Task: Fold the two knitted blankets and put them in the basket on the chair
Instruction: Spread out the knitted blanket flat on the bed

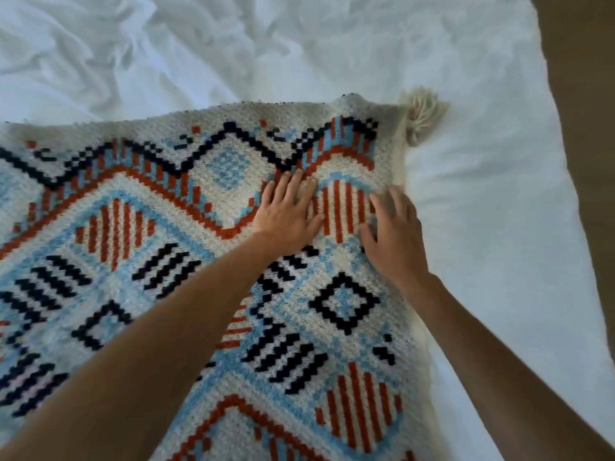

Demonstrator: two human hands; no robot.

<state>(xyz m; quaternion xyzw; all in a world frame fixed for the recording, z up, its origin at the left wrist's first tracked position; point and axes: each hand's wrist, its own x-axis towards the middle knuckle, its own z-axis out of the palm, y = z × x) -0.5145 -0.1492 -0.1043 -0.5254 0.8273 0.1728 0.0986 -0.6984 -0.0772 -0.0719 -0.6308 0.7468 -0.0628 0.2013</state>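
A knitted blanket (173,247) in cream with light blue, rust-red and black diamond patterns lies spread on the bed. Its far right corner carries a cream tassel (421,114). My left hand (288,214) lies flat on the blanket near that corner, fingers straight and spread. My right hand (394,231) presses flat beside it, close to the blanket's right edge, fingers slightly blurred. Neither hand holds anything. The second blanket, the basket and the chair are out of view.
White crumpled bed linen (233,44) covers the bed behind and to the right of the blanket. A brown floor (585,94) shows past the bed's right edge.
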